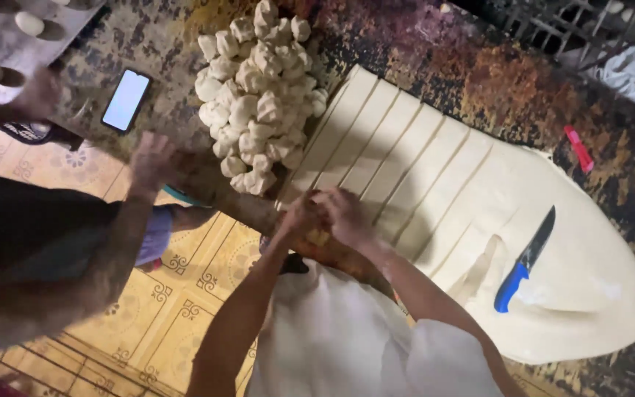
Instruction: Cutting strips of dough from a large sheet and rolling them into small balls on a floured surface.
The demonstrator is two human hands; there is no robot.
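Warm, dim indoor light falls from above, leaving the dark mottled worktop [479,88] murky. The pale sheet of cut dough [575,257] looks nearly washed out. The glowing rectangular phone screen [126,99] glares white. Motion blur smears a co-worker's hand [152,158]; edges are soft.

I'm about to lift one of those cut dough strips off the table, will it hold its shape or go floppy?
Probably floppy: the strips are long, thin and lie flat on the table, so one would likely sag and stretch. The knotted pieces show the dough bends easily. It may cling slightly where strips touch.
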